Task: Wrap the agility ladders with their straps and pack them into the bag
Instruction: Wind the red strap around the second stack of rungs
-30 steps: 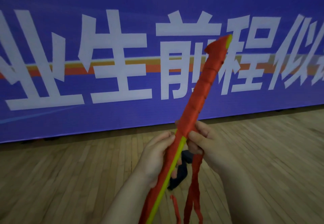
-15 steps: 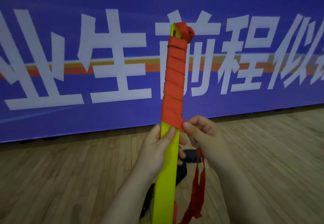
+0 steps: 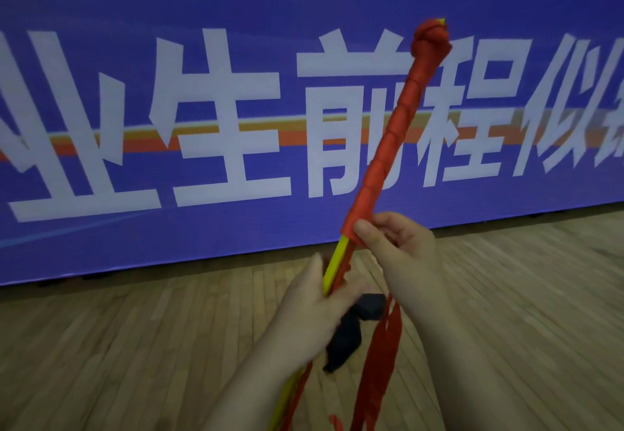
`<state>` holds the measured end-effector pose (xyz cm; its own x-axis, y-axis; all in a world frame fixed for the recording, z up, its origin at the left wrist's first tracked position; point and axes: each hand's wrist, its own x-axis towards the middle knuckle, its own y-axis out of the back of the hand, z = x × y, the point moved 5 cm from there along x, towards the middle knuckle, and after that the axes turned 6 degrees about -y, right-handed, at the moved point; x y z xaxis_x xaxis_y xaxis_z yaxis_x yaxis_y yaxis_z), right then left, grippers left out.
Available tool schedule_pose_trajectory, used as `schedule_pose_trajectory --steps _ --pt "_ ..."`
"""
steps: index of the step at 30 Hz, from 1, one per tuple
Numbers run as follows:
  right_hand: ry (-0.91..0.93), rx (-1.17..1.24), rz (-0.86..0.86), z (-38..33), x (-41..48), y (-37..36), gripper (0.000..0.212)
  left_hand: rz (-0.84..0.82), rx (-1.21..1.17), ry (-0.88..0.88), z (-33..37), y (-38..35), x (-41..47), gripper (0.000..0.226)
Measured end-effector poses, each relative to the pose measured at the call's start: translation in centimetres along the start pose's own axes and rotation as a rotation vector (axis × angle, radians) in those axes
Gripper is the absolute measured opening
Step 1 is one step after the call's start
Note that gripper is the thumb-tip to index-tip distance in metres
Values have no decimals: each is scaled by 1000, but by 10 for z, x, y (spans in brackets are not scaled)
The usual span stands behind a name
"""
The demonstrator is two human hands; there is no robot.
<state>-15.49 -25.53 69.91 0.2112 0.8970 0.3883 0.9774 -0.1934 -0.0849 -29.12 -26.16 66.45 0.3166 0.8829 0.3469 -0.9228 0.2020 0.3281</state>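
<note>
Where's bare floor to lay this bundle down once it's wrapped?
Bare wooden floor lies left of the left hand, up to the banner; more lies right of the right hand. Crowded between and under the hands: the ladder bundle, the hanging red strap and a dark fabric item.

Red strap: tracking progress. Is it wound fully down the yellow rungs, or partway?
Partway. The red strap covers the yellow rungs from the top to the right hand; below, yellow shows bare and strap hangs loose.
</note>
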Motion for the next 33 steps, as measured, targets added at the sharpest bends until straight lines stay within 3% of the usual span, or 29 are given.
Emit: schedule_pose_trajectory --steps 2,5,8,11,13,15,17,19,21,23,26,30,33 --pt "-18 -66 -55 1 -3 -3 19 115 -14 -31 -2 2 4 18" --pt "-91 98 -151 10 -4 -3 11 148 -133 -23 -2 8 6 29" --pt "-105 156 -222 17 -2 -1 12 77 -346 2 2 9 5 37" --pt "-128 222 -419 18 -5 -8 39 -18 -623 70 3 1 1 41" --pt "-96 204 -506 14 -10 -12 43 -87 -741 121 1 -2 -1 45" --pt "-68 185 -431 15 -9 -9 36 -139 -628 128 3 0 -1 48" --pt "-72 196 -275 19 -4 -2 29 -109 -152 61 2 4 2 48" --pt "-96 183 -179 22 -1 0 26 46 193 -60 3 8 3 46" --pt "-110 192 -181 24 -1 -4 16 69 17 -59 4 1 2 31" --pt "-106 230 -240 25 -3 -9 12 -21 -407 22 1 -8 3 28" --pt "-131 326 -377 31 -4 -12 28 -235 -786 60 3 -14 2 37" --pt "-170 233 -527 32 -7 -7 58 -506 -764 144 1 -16 -3 42" --pt "-116 161 -450 30 -6 -5 42 -416 -501 211 4 -7 -2 27"
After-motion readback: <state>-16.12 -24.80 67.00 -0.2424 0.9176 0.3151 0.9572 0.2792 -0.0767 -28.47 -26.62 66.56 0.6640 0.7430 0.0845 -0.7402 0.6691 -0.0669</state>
